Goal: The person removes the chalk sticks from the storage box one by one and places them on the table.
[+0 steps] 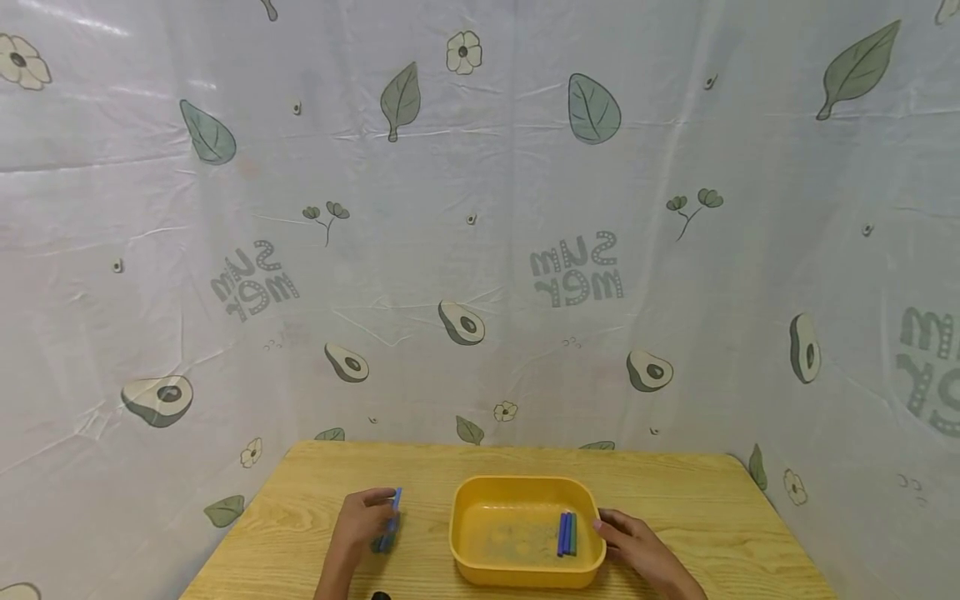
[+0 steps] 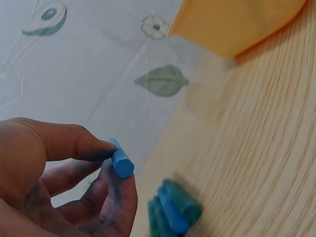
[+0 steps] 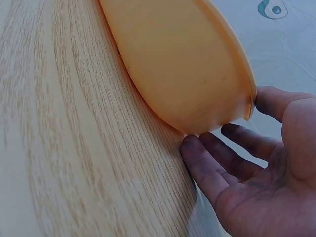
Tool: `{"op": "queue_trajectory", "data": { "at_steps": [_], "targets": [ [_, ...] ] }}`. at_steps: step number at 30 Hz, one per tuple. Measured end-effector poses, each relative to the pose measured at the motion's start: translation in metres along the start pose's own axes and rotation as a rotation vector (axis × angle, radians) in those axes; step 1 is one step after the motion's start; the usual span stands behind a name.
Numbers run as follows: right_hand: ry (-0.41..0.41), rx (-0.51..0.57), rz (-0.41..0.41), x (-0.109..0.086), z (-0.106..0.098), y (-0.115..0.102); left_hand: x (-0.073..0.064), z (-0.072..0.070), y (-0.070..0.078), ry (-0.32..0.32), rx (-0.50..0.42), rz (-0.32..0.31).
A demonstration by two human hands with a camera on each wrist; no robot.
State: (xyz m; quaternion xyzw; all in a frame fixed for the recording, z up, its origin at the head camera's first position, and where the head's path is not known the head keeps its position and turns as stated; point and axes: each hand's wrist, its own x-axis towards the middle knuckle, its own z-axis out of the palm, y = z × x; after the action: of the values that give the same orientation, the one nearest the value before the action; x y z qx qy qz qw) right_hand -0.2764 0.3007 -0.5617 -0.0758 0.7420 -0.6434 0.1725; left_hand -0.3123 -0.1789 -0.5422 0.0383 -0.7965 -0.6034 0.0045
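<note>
My left hand pinches a blue chalk stick between thumb and fingers, above the table left of the yellow tray. Below it, several blue and green chalk sticks lie side by side on the wood, partly hidden by the hand in the head view. Inside the tray, near its right wall, a few purple-blue and green sticks lie together. My right hand holds the tray's right side, the thumb on the rim and the fingers along the outer wall. Dark smudges mark the fingers of both hands.
The tray stands on a light wooden table. A small black object shows at the bottom edge of the head view. Behind and around the table hangs a pale sheet printed with leaves and avocados.
</note>
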Motion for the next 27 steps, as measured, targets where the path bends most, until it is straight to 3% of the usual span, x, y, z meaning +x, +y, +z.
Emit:
{"op": "queue_trajectory", "data": {
  "at_steps": [6,13,27],
  "targets": [
    [0.007,0.004,0.011,0.001,0.002,0.000,0.000,-0.012,-0.009,0.037,-0.011,-0.030],
    [0.002,-0.002,0.012,0.000,0.000,0.000,0.005,-0.015,-0.013,0.072,-0.004,-0.029],
    [0.011,-0.020,0.027,0.002,0.003,-0.002,0.003,-0.024,-0.025,0.127,0.111,-0.007]
  ]
}}
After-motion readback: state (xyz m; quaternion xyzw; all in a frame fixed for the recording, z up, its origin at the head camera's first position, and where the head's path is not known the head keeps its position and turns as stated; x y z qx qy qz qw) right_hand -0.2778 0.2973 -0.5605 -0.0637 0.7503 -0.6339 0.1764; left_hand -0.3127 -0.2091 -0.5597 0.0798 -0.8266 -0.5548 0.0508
